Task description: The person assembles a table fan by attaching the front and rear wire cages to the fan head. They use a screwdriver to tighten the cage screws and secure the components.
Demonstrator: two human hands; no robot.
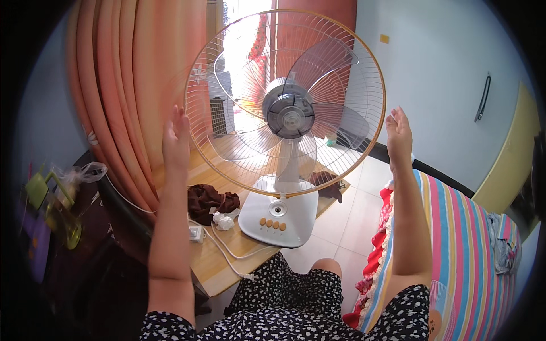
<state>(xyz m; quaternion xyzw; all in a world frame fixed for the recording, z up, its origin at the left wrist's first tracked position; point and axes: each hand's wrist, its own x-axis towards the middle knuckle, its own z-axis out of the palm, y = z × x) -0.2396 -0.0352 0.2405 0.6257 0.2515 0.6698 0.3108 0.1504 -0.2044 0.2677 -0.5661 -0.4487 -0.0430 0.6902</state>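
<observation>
A table fan point(290, 113) with grey see-through blades, a wire guard and an orange rim stands upright in front of me. Its white base point(278, 227) has several orange buttons. My left hand point(177, 136) is raised at the rim's left side, fingers pointing up and stretched. On the opposite side, my right hand point(400, 136) is raised with slightly bent fingers, palm toward the rim. Neither hand holds anything; whether they touch the rim I cannot tell. A white wire grille with an orange centre point(435, 319) lies at the lower right, partly hidden by my sleeve.
Beneath the fan is a wooden table point(219, 273) with brown cloth point(210, 203), crumpled white tissue point(223, 221), a power strip point(196, 233) and a white plug point(248, 277). A striped bed point(455, 244) stands right; an orange curtain point(122, 102) hangs left.
</observation>
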